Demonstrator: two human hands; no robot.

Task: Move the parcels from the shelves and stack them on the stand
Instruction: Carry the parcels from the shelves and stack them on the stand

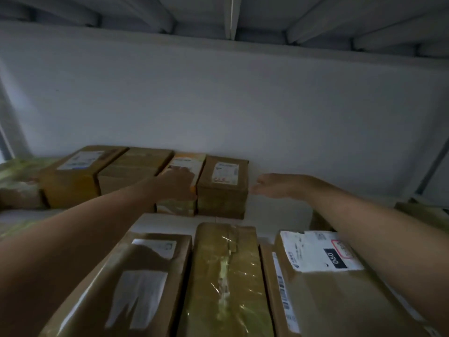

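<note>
Left hand (178,182) on orange parcel (188,160), right hand (274,186) beside brown parcel (222,198)

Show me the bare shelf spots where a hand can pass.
Bare white shelf lies right of the small brown cardboard box with a white label, under the open right hand. A narrow bare strip separates back and front rows. Crowded: the back-row boxes touch, where the left hand touches the orange-and-white box; front parcels sit tight.
</note>
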